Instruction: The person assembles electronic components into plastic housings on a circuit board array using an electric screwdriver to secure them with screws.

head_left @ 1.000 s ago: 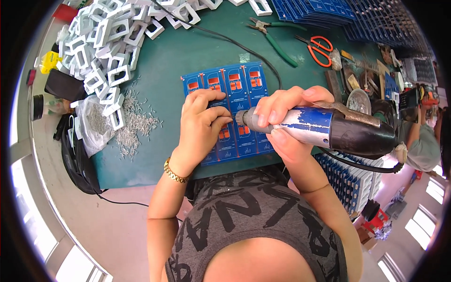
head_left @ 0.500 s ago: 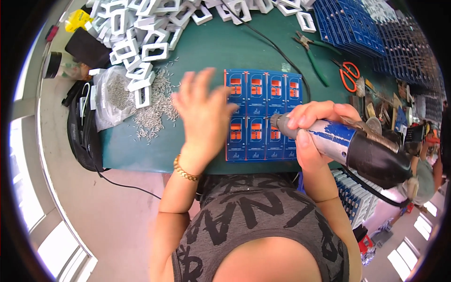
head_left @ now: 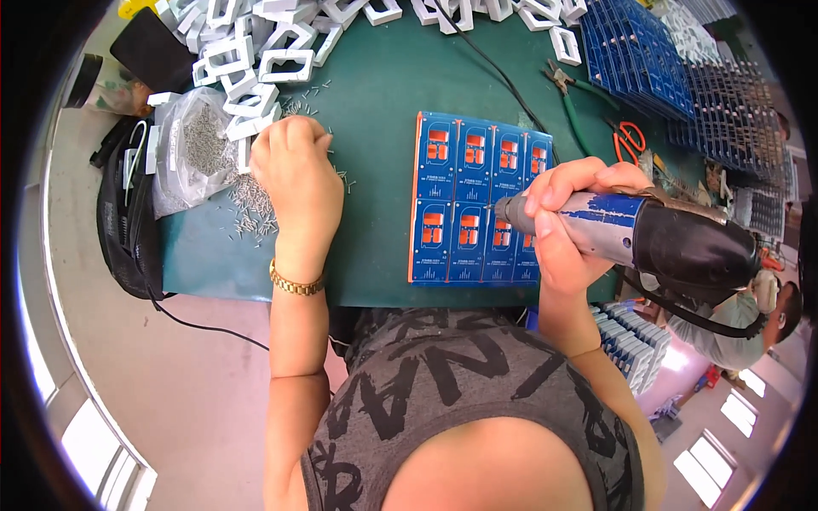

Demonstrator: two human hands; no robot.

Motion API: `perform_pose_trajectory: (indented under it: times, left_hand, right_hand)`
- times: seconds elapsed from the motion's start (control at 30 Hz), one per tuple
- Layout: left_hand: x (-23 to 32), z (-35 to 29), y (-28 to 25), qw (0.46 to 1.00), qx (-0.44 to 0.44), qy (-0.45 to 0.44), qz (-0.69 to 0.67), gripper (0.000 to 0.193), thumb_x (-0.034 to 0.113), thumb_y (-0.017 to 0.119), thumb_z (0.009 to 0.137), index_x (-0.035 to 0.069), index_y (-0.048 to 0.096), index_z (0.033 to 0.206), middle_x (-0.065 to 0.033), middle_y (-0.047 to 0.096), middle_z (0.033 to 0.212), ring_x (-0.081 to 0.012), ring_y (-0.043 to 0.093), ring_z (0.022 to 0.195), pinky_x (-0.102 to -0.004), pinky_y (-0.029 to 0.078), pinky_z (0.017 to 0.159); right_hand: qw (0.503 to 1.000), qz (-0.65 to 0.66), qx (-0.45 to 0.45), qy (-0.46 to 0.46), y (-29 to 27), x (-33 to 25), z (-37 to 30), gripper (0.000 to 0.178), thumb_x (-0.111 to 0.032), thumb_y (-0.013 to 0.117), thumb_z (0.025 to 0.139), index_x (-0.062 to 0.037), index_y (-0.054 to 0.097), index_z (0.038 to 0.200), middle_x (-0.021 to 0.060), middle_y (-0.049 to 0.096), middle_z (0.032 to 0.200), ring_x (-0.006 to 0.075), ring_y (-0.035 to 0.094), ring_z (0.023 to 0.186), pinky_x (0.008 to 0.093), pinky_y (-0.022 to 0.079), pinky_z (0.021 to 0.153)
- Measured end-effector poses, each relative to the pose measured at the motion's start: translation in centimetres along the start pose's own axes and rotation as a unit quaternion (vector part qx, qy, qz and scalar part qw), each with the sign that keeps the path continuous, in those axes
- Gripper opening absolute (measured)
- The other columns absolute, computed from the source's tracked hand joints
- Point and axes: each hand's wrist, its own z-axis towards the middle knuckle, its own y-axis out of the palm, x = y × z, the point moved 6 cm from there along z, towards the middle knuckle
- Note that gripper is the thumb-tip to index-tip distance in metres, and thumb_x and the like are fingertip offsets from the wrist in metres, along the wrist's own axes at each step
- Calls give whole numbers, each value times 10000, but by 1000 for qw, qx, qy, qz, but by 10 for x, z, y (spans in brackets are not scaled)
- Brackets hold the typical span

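Note:
My right hand (head_left: 564,260) is wrapped round a worn blue, silver and black electric screwdriver (head_left: 609,228). Its tip points left over a blue circuit board panel (head_left: 468,189) with orange parts showing in its cut-outs, lying flat on the green table. Whether the tip touches the panel I cannot tell. To the left, my left hand (head_left: 300,183) is over a loose heap of small metal screws (head_left: 250,206), its fingers curled together and pointing down. What lies between those fingertips is hidden. Beside the heap lies a clear plastic bag (head_left: 183,175) with more screws inside.
White plastic frames (head_left: 285,66) are piled at the far left. Green-handled pliers (head_left: 573,119), orange-handled scissors (head_left: 629,140) and stacked blue boards (head_left: 637,64) lie at the far right. A black cable (head_left: 498,72) crosses the table. A person (head_left: 724,336) sits at the right.
My left hand has moved left from beside the panel to the screw heap, and its spread fingers have closed together. My right hand keeps the screwdriver over the panel. The view has shifted slightly.

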Motion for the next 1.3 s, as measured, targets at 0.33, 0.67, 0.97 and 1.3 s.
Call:
perform_pose_trajectory:
  times: [0.33, 0.67, 0.97, 1.3]
  left_hand:
    - [5, 5, -11, 983, 19, -4, -180, 102, 8, 636, 878, 57, 697, 942, -73, 662, 862, -221, 638, 777, -308, 505, 692]
    - [-9, 5, -12, 976, 26, -105, -192, 105, 65, 737, 819, 50, 706, 918, -64, 696, 820, -178, 639, 679, -274, 494, 631]
    - [129, -37, 24, 928, -137, 192, -290, 129, 36, 726, 751, 80, 682, 864, -46, 696, 942, -230, 649, 959, -381, 454, 893]
    - [137, -45, 38, 948, -124, 248, -158, 141, 75, 727, 734, 97, 677, 864, -34, 649, 1098, -249, 571, 1134, -438, 378, 982]
  right_hand:
    - [989, -46, -137, 31, 23, -2, -3, 612, 112, 647, 782, -112, 333, 1257, 133, 544, 905, 214, 572, 768, 350, 525, 697]
    - [996, 79, -43, 22, -2, -1, -1, 641, 103, 675, 733, -70, 384, 1278, 103, 598, 832, 178, 605, 714, 318, 526, 637]
    - [985, 134, 109, 8, -46, -17, -19, 703, 28, 659, 762, -132, 321, 1357, 99, 563, 867, 229, 581, 707, 394, 477, 717]
    - [983, 142, 116, 10, -58, -13, -25, 680, 63, 664, 756, -124, 335, 1321, 95, 568, 871, 215, 585, 717, 380, 487, 701]
